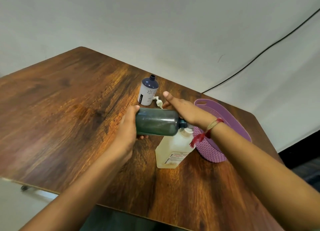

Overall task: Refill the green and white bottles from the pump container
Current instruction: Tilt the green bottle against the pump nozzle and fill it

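**Filling the green bottle**

The left hand [127, 127] grips the green bottle [156, 122] sideways by its base, neck at the spout of the pump container [171, 151]. The right hand [183, 109], fingers straight, lies palm-down over the pump head. Steady presses probably come next. The white bottle [148, 94] stands uncapped on the table [69, 109].

The right hand [181, 108] covers the green bottle's [155, 122] mouth and much of the pump container's [170, 149] pump head. The label's small print is unreadable. At three o'clock of the bottle, the forearm hides part of the purple basket [223, 113].
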